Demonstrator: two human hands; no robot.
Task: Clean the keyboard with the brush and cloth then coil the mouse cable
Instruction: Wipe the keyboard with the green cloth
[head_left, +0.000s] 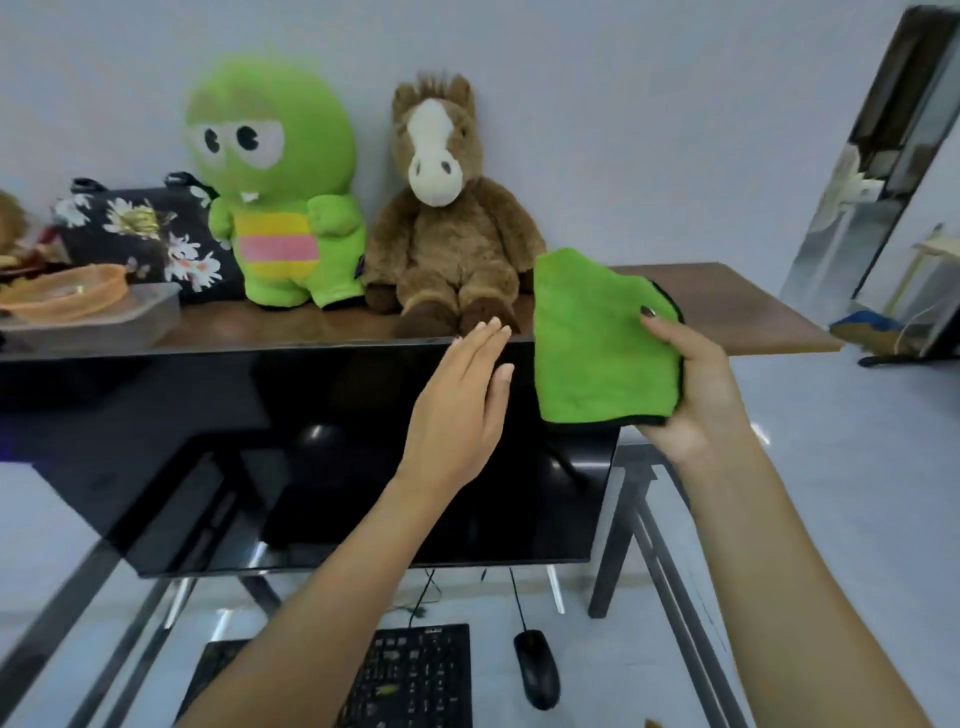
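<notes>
My right hand (696, 395) holds a folded green cloth (602, 343) with a black edge, raised in front of the monitor's upper right corner. My left hand (457, 410) is flat and open just left of the cloth, not touching it. Far below, a black keyboard (415, 675) lies on the glass desk, partly hidden by my left forearm, with light specks on its keys. A black mouse (537, 667) rests to its right, its cable (517, 597) running up toward the monitor. No brush is in view.
A black monitor (260, 441) stands on the glass desk (597, 675). Behind it a wooden shelf (727, 306) carries a green plush toy (280, 182), a brown plush horse (447, 218), a floral bag (140, 234) and a tray (67, 296). A mirror (883, 156) leans at the right.
</notes>
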